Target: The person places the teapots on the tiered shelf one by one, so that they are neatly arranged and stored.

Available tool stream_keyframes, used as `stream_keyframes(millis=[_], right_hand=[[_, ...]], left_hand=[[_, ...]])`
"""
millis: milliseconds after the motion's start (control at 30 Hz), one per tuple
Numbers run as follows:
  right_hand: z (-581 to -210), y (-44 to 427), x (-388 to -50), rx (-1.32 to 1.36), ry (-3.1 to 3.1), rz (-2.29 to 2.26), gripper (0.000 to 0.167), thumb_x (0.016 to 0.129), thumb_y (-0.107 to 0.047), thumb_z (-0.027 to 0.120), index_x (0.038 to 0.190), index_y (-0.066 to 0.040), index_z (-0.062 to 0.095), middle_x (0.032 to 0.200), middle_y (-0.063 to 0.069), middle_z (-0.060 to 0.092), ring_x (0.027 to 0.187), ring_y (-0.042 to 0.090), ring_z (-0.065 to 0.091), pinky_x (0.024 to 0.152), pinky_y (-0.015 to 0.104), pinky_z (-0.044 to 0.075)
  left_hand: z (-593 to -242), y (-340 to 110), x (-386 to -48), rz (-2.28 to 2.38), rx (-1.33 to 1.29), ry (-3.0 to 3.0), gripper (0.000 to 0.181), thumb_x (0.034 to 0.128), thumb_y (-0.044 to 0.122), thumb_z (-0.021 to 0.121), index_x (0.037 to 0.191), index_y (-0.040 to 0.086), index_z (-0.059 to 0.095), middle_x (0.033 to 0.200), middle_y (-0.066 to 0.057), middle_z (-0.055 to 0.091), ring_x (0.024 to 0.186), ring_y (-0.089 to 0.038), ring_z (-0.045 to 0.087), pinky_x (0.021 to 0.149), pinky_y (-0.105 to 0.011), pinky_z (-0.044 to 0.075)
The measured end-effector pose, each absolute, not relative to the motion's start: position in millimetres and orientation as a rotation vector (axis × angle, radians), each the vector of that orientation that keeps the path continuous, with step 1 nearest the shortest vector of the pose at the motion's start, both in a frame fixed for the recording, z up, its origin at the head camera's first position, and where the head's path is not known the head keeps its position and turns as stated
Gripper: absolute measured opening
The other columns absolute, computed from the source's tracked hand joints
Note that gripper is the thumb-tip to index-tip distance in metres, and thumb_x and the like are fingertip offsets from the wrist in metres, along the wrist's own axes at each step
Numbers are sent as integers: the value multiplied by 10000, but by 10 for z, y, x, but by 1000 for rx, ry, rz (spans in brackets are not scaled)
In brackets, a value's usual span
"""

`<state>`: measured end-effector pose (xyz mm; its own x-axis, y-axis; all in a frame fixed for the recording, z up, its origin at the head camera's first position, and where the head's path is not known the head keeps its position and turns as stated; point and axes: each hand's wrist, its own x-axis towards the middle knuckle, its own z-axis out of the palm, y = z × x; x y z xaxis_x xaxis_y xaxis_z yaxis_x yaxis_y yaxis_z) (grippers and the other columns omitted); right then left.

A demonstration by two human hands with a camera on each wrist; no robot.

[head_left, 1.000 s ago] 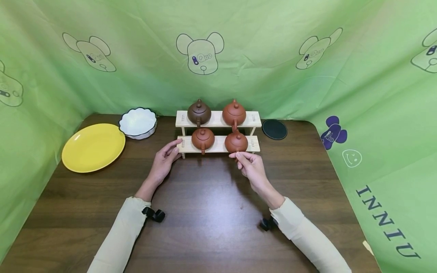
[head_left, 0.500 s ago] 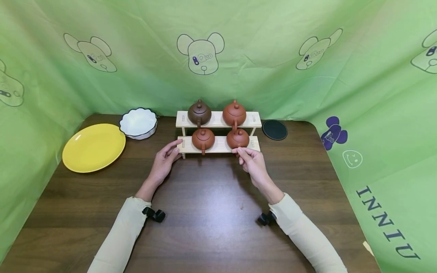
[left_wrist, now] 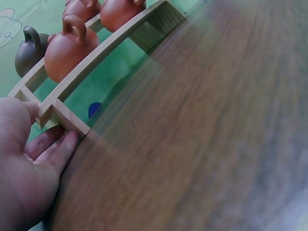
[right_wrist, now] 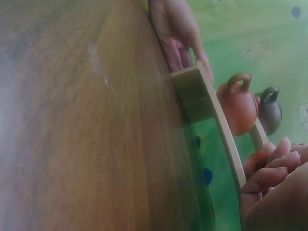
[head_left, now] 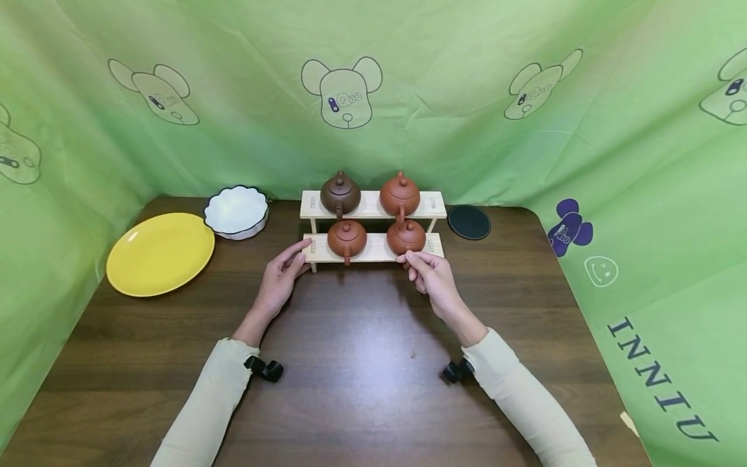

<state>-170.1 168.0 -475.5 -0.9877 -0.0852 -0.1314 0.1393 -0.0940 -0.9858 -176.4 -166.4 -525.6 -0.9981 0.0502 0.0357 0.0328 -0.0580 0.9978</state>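
A two-tier wooden rack [head_left: 373, 248] stands at the back of the table with teapots on both shelves. My right hand [head_left: 435, 287] pinches the handle of the front-right reddish-brown teapot [head_left: 406, 236], which sits on the lower shelf. In the right wrist view, the curled fingers [right_wrist: 275, 178] largely hide that teapot. My left hand [head_left: 277, 284] holds the lower shelf's left end, its thumb by the board and fingertips at the leg [left_wrist: 71, 118]. Another reddish teapot [head_left: 347, 239] stands on the lower shelf's left. Above are a dark brown teapot [head_left: 340, 196] and a reddish one [head_left: 399, 196].
A yellow plate [head_left: 160, 254] and a white scalloped dish [head_left: 236, 209] lie left of the rack. To its right is a dark round coaster [head_left: 469, 222]. Green printed cloth [head_left: 443, 130] hangs round the back and sides of the brown wooden table [head_left: 350, 389].
The front-right teapot has shifted slightly back and to the right on the lower shelf, with my right hand following at its handle. My left hand has stayed at the rack's end.
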Motion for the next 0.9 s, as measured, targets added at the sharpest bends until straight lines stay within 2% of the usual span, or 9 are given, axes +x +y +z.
stream_keyframes(millis=[267,467,733,833,900], right_hand=[[-4765,1749,-1692,106,2001,-2261,227,1108,-138,692,924,-148,824,703,-35,619,520,27,418,449,147,271],[-4763,1871,-1697,156,2055,-2293,244,1099,-130,706,892,-183,824,648,-57,572,493,22,407,448,136,306],[-4715,2094,-1708,139,2132,-2300,213,1110,-111,680,963,-82,832,658,-55,589,514,15,432,443,126,326],[-4675,2179,-1707,126,2237,-2243,204,1113,-122,688,1056,25,818,670,-64,608,519,22,446,448,128,345],[-4647,2241,-1702,101,2340,-2178,251,1110,-143,704,1123,91,792,684,-72,629,534,27,471,463,130,378]], left_hand=[[-5265,-1635,-1731,2315,113,2149,446,1211,138,464,1630,0,531,1704,-150,479,1449,-233,567,1104,-265,595],[-5220,-1582,-1715,2385,54,2129,466,1209,132,467,1662,26,495,1687,-154,494,1381,-177,613,1067,-255,614],[-5166,-1587,-1683,2451,-30,2083,489,1209,109,453,1688,16,437,1629,-281,533,1296,-66,658,1027,-236,626],[-5129,-1642,-1666,2396,-26,2137,479,1205,102,466,1673,3,456,1607,-285,554,1247,-46,682,1028,-245,630],[-5093,-1694,-1652,2332,-17,2201,463,1196,89,490,1645,-24,487,1586,-287,574,1258,-91,690,1026,-241,631]])
